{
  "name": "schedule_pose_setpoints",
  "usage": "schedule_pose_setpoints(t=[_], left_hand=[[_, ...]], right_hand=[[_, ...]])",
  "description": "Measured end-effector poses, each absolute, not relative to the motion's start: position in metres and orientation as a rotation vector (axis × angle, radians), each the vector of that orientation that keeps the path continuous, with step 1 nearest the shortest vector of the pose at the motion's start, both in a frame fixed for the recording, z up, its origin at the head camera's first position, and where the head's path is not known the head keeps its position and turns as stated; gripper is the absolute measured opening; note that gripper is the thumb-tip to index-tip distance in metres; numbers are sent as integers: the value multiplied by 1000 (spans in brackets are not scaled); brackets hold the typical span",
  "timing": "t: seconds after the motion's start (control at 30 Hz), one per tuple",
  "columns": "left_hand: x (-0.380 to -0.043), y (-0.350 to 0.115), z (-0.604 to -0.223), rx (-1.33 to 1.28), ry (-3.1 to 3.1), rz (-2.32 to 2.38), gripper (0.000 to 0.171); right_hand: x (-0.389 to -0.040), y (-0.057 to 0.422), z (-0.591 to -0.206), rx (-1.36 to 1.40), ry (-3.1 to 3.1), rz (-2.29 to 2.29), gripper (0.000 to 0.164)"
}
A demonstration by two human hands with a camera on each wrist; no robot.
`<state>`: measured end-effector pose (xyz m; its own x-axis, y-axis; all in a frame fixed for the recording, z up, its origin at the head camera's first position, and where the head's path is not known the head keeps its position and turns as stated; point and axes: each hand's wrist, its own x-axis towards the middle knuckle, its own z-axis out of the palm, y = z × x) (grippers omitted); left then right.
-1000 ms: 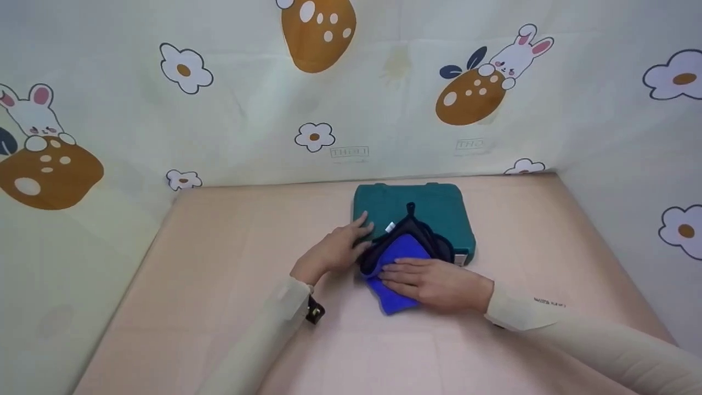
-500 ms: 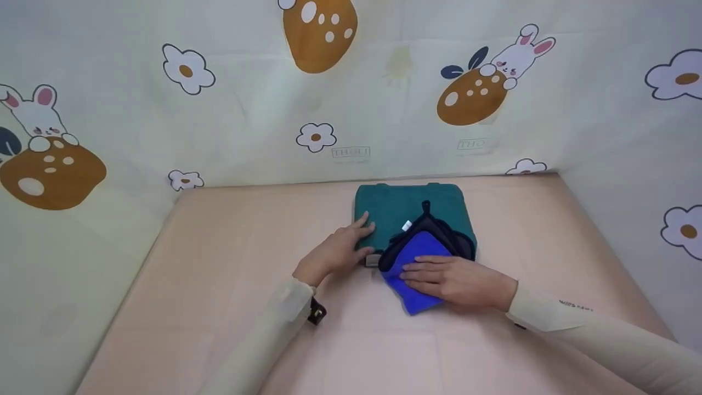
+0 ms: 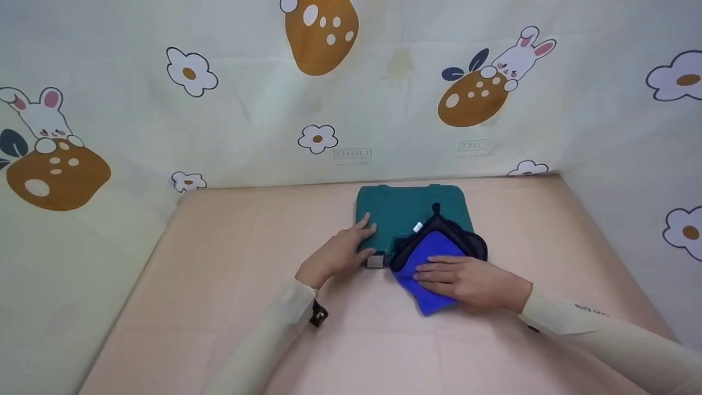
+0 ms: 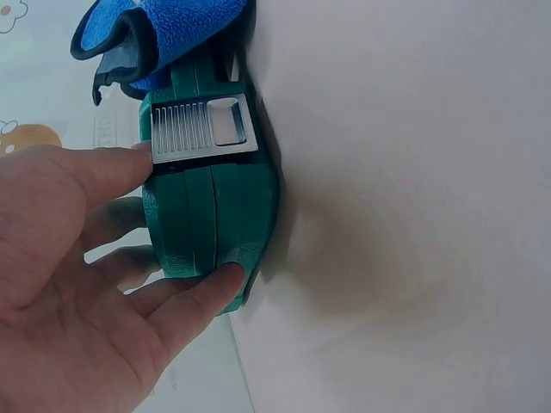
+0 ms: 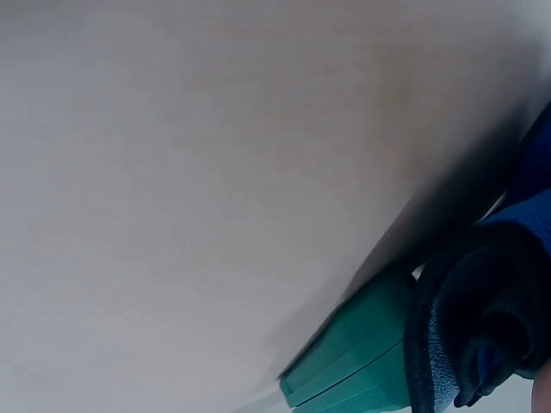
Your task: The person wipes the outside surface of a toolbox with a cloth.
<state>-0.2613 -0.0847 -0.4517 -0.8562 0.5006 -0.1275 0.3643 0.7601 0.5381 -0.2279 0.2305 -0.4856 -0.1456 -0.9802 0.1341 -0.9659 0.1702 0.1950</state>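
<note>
A green hard case [image 3: 395, 206] lies flat on the table with its latch side towards me. My left hand [image 3: 334, 255] rests at its left front corner, fingers spread over the edge and thumb beside a silver latch [image 4: 205, 129]. Over the front right part of the case drapes a blue cloth [image 3: 433, 247] with black edging, a black loop and a small white tag. My right hand [image 3: 474, 282] presses the cloth with its fingers straight and together; its thumb is hidden. In the right wrist view, folded cloth [image 5: 443, 353] covers part of the green case [image 5: 362, 361].
The table [image 3: 236, 241] has a pale pinkish cover. Behind it stands a pale backdrop [image 3: 247, 109] printed with rabbits, flowers and brown fruit, close to the case's rear edge. A black band [image 3: 318, 315] shows at my left wrist.
My right hand has slid right along the case's front with the cloth, uncovering the left latch. The cloth now reaches past the case's right edge. My left hand has stayed at its corner.
</note>
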Motion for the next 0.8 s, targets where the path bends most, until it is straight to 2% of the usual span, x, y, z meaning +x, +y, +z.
schedule_pose_setpoints(t=[0.53, 0.6, 0.7, 0.8], left_hand=[[-262, -84, -451, 685, 2676, 747, 60], [-262, -84, -451, 671, 2677, 752, 60], [-261, -84, -451, 651, 2679, 754, 61], [-261, -85, -451, 642, 2680, 752, 61]], right_hand=[[-227, 265, -483, 1891, -2183, -92, 36], [-227, 270, -483, 1887, -2161, -82, 39], [-226, 276, -481, 1875, -2118, -52, 52], [-225, 281, -479, 1865, -2078, -13, 52]])
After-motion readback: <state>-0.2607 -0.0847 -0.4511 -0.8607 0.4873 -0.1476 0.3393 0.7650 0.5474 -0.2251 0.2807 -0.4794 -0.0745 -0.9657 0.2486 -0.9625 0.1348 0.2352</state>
